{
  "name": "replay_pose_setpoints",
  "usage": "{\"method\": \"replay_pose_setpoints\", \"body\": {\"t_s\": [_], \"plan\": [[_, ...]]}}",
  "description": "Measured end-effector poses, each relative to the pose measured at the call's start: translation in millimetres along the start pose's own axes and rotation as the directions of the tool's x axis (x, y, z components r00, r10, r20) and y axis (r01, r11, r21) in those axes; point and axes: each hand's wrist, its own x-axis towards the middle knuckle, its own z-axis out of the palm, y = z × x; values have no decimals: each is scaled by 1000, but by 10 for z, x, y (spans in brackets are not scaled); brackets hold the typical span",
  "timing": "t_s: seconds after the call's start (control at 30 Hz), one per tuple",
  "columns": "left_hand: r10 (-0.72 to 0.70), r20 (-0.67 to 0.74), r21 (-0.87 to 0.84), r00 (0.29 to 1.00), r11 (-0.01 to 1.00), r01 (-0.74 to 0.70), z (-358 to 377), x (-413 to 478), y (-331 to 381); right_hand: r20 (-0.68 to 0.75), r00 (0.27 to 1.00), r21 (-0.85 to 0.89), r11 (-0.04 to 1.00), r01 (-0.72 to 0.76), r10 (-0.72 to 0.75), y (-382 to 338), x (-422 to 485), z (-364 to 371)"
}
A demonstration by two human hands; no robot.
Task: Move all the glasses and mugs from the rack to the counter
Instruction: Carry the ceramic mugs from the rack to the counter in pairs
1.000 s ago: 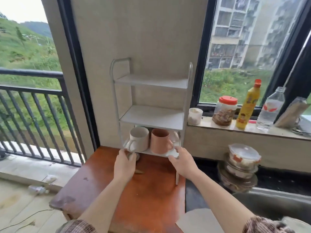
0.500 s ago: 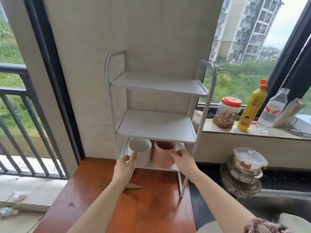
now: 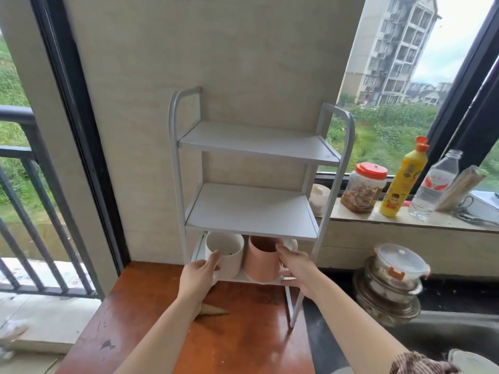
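A white three-tier rack stands at the back of a reddish-brown wooden counter. Its two upper shelves are bare. On the bottom shelf a white mug stands on the left and a pink mug on the right, side by side. My left hand wraps the white mug's left side, thumb on its front. My right hand grips the pink mug's right side, thumb at its rim. A further white rim shows behind my right hand.
A small tan wedge lies on the counter under my left forearm. On the window ledge right of the rack stand a white cup, a red-lidded jar, a yellow bottle and a clear bottle. Stacked lidded containers sit by a dark sink.
Both hands have moved up from the shelf's front edge onto the mugs, left on the white one, right on the pink one. The camera has come closer and tilted upward.
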Motion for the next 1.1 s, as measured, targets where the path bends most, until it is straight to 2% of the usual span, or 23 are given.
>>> {"method": "replay_pose_setpoints", "body": {"t_s": [0.1, 0.2, 0.33, 0.6, 0.93, 1.1], "plan": [[-10, -4, -39, 1000, 999, 10, 2, -21, 6, 84, 996, 147, 988, -42, 30, 68, -44, -18], [-14, -1, -58, 1000, 998, 14, -27, -56, 41, 34, 999, 130, 991, -13, 8, 150, -54, -45], [-15, 4, -84, 1000, 996, 16, -88, -144, 65, -10, 1000, 199, 980, 15, -14, 250, -110, -67], [-52, 42, -174, 998, 983, 58, -127, -306, -37, -14, 999, 171, 984, 39, -37, 412, -303, -211], [-34, 238, -244, 971, 965, 94, 41, -781, -176, 14, 999, 185, 982, 45, -48, 795, -850, -865], [-35, 362, -174, 932, 979, 104, 445, -1228, -127, -45, 999, 176, 984, 22, -15, 1127, -1309, -1484]]}}
